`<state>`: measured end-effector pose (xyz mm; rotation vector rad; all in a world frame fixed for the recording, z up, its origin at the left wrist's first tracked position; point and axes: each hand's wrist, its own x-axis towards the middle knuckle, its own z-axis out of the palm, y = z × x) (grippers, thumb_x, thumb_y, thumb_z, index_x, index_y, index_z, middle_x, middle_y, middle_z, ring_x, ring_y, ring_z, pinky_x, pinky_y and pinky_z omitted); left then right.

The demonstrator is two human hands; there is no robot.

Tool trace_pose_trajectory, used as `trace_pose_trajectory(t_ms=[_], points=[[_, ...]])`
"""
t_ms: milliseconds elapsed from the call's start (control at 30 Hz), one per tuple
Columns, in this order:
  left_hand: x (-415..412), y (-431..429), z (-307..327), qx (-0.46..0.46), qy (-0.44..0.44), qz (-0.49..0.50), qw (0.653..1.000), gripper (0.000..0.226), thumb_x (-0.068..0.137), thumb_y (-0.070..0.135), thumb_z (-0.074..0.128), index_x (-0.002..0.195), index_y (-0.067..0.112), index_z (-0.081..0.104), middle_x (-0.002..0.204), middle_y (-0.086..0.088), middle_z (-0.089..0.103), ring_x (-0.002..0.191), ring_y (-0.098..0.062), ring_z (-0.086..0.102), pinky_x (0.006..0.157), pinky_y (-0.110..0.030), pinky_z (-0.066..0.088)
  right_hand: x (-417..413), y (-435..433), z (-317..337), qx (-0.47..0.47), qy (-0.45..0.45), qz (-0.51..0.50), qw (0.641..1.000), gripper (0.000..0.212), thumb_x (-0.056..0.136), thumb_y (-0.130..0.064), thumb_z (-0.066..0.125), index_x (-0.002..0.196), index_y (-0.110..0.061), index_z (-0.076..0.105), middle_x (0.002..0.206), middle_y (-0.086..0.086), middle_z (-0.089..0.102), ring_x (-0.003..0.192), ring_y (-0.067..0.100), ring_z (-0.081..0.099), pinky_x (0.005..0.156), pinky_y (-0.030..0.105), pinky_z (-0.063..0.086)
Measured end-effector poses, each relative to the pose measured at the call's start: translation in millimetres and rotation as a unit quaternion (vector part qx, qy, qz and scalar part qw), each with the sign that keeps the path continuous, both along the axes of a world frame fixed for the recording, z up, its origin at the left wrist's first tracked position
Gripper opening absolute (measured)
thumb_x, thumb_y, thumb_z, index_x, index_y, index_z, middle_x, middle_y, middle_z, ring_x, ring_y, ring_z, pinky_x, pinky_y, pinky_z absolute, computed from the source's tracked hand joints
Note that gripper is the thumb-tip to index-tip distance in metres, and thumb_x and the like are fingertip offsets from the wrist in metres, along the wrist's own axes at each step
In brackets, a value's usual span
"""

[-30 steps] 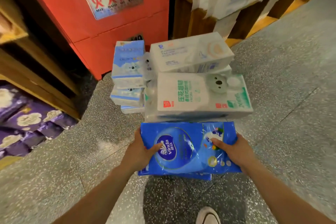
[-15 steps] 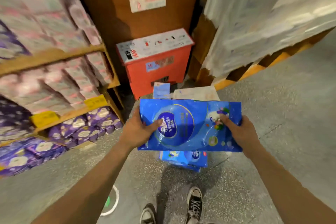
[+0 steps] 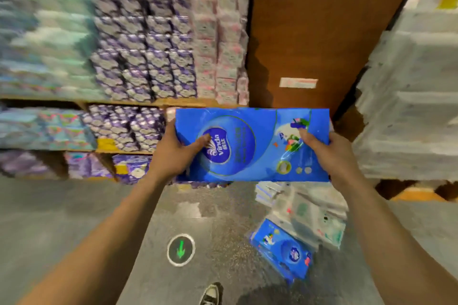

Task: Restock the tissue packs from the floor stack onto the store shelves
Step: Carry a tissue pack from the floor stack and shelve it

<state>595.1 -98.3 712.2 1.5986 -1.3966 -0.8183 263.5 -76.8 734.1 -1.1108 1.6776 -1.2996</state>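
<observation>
I hold a flat blue tissue pack [image 3: 255, 146] with a round logo out in front of me at chest height. My left hand [image 3: 173, 151] grips its left end, thumb on the logo. My right hand [image 3: 324, 153] grips its right end. Both hands are shut on it. Below on the floor lies the stack [image 3: 307, 213] of white tissue packs, with another blue pack [image 3: 282, 252] at its near side. The wooden store shelves [image 3: 153, 101] stand to the left, filled with purple, pink and teal packs; the picture there is blurred.
A brown pillar [image 3: 317, 27] rises straight ahead. Pallets of white wrapped goods [image 3: 416, 96] stand on the right. A round green arrow sticker [image 3: 181, 250] marks the grey floor near my shoe [image 3: 210, 293].
I have straightened up and turned left with the blue pack, lifting it from the floor stack. The view rose from the stack and red box to the shelves and pillar.
</observation>
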Motion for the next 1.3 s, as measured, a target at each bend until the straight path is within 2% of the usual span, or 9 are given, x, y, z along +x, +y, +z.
trace_pose_trajectory(t_ms=[133, 300, 467, 600, 700, 833, 1033, 1200, 1300], points=[[60, 75, 18, -0.013, 0.013, 0.088, 0.996, 0.071, 0.069, 0.062, 0.08, 0.125, 0.028, 0.051, 0.12, 0.009, 0.066, 0.106, -0.013, 0.065, 0.091, -0.044, 0.054, 57, 6, 20, -0.001, 0.011, 0.104, 0.994, 0.032, 0.083, -0.042, 0.079, 0.097, -0.015, 0.072, 0.09, -0.004, 0.078, 0.085, 0.018, 0.075, 0.081, 0.048, 0.061], [144, 182, 32, -0.023, -0.02, 0.229, 0.973, 0.061, 0.074, 0.051, 0.081, 0.123, 0.028, 0.052, 0.114, 0.012, 0.064, 0.104, -0.013, 0.064, 0.088, -0.036, 0.052, 172, 31, 33, -0.034, 0.024, 0.253, 0.967, 0.015, 0.087, -0.038, 0.074, 0.093, -0.025, 0.072, 0.09, -0.011, 0.077, 0.088, 0.017, 0.074, 0.084, 0.048, 0.059], [240, 307, 36, -0.031, -0.027, 0.363, 0.931, 0.064, 0.073, 0.052, 0.082, 0.125, 0.03, 0.053, 0.115, 0.016, 0.066, 0.103, -0.009, 0.065, 0.089, -0.037, 0.053, 313, 78, 40, -0.034, 0.036, 0.38, 0.924, 0.036, 0.079, -0.056, 0.076, 0.094, -0.024, 0.07, 0.095, -0.005, 0.076, 0.089, 0.022, 0.073, 0.082, 0.055, 0.059], [323, 432, 41, -0.029, -0.027, 0.469, 0.882, 0.061, 0.073, 0.054, 0.081, 0.122, 0.031, 0.053, 0.106, 0.019, 0.065, 0.098, -0.011, 0.065, 0.086, -0.036, 0.053, 452, 147, 45, -0.046, 0.049, 0.486, 0.871, 0.046, 0.073, -0.057, 0.081, 0.093, -0.016, 0.071, 0.092, 0.003, 0.077, 0.083, 0.025, 0.073, 0.074, 0.054, 0.06], [384, 532, 42, -0.022, -0.029, 0.536, 0.843, 0.061, 0.07, 0.058, 0.08, 0.118, 0.031, 0.053, 0.102, 0.015, 0.067, 0.093, -0.012, 0.066, 0.086, -0.039, 0.054, 558, 221, 45, -0.064, 0.035, 0.557, 0.827, 0.045, 0.071, -0.048, 0.084, 0.093, -0.012, 0.072, 0.09, 0.0, 0.077, 0.075, 0.017, 0.071, 0.064, 0.038, 0.057], [453, 660, 51, -0.023, -0.047, 0.614, 0.787, 0.057, 0.069, 0.056, 0.081, 0.113, 0.039, 0.05, 0.103, 0.017, 0.068, 0.092, -0.01, 0.067, 0.082, -0.034, 0.053, 686, 323, 40, -0.061, -0.013, 0.632, 0.772, 0.025, 0.079, -0.027, 0.083, 0.095, -0.012, 0.07, 0.088, -0.005, 0.074, 0.064, -0.003, 0.068, 0.057, 0.02, 0.057], [527, 826, 66, -0.018, -0.052, 0.713, 0.699, 0.065, 0.073, 0.046, 0.084, 0.127, 0.033, 0.05, 0.107, 0.019, 0.066, 0.093, -0.003, 0.064, 0.073, -0.019, 0.046, 840, 473, 36, -0.058, -0.031, 0.725, 0.686, 0.018, 0.081, -0.025, 0.082, 0.088, -0.015, 0.068, 0.082, -0.008, 0.073, 0.057, -0.007, 0.063, 0.053, 0.019, 0.051], [581, 931, 42, -0.01, -0.033, 0.78, 0.625, 0.065, 0.069, 0.049, 0.085, 0.124, 0.034, 0.052, 0.109, 0.019, 0.068, 0.095, -0.001, 0.066, 0.081, -0.028, 0.053, 960, 578, 17, -0.039, -0.024, 0.788, 0.614, 0.025, 0.079, -0.031, 0.083, 0.094, -0.015, 0.07, 0.086, -0.002, 0.077, 0.07, 0.011, 0.07, 0.066, 0.034, 0.055], [623, 984, 24, -0.002, -0.017, 0.814, 0.58, 0.064, 0.069, 0.052, 0.084, 0.123, 0.034, 0.054, 0.107, 0.019, 0.07, 0.093, -0.002, 0.068, 0.087, -0.037, 0.056, 1040, 640, 3, -0.034, -0.027, 0.824, 0.565, 0.022, 0.08, -0.029, 0.083, 0.094, -0.016, 0.073, 0.083, -0.006, 0.078, 0.07, 0.009, 0.073, 0.064, 0.032, 0.054]])
